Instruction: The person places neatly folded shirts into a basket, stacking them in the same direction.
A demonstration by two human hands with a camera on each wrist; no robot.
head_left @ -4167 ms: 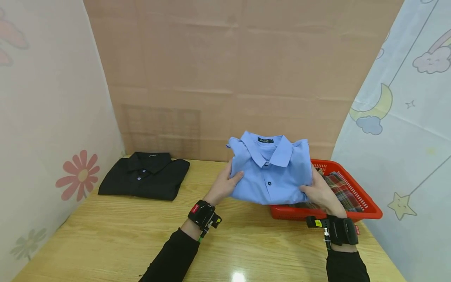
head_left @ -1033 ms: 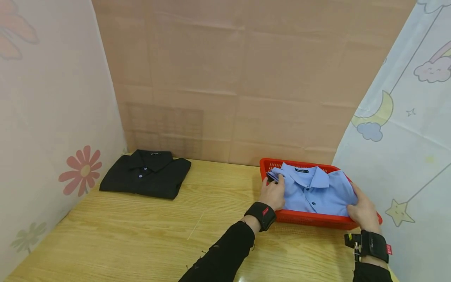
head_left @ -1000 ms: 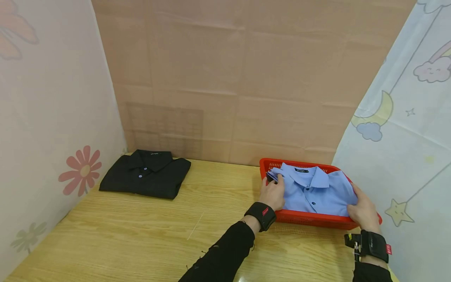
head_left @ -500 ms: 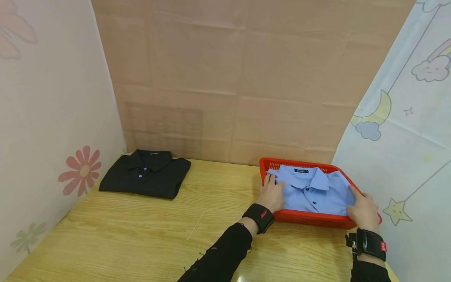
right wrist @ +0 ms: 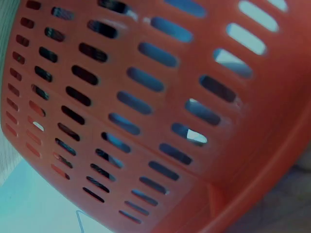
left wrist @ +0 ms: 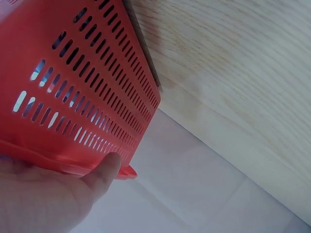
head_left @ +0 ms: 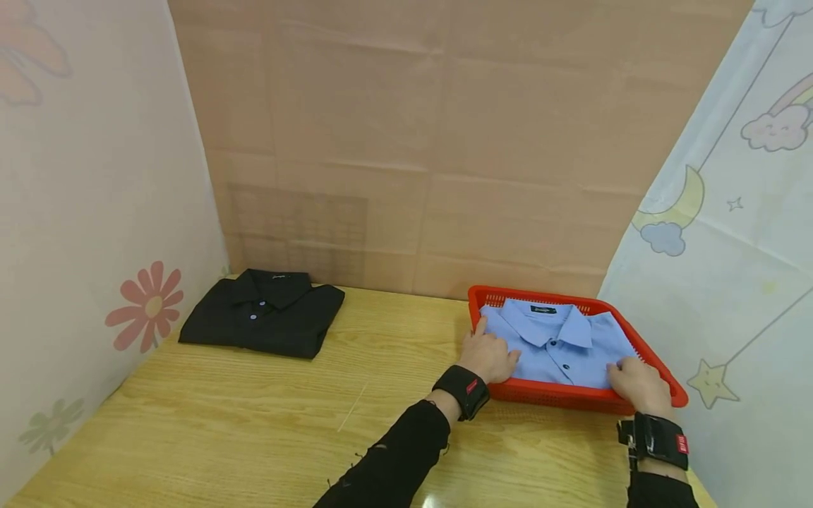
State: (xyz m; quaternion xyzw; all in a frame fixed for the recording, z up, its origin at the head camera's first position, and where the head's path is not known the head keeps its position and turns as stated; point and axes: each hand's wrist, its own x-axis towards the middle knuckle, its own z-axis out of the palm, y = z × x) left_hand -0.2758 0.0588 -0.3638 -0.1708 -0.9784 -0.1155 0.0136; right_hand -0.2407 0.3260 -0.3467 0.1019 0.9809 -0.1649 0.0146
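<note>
Located inside basket (head_left: pixel 559 397): blue shirt (head_left: pixel 540 356), folded, collar rearward. At left rim: left hand (head_left: pixel 488 358), index finger extended, thumb spread over blue shirt; cannot tell whether grasping or released. At front right of basket: right hand (head_left: pixel 643 386), fingers bent; cannot tell whether grasping. Well apart, left on table (head_left: pixel 273 423): black shirt (head_left: pixel 273 321), folded.

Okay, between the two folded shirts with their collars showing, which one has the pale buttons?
The black shirt, lying on the table at the left. Its buttons are pale; the blue shirt in the red basket has dark ones.
</note>
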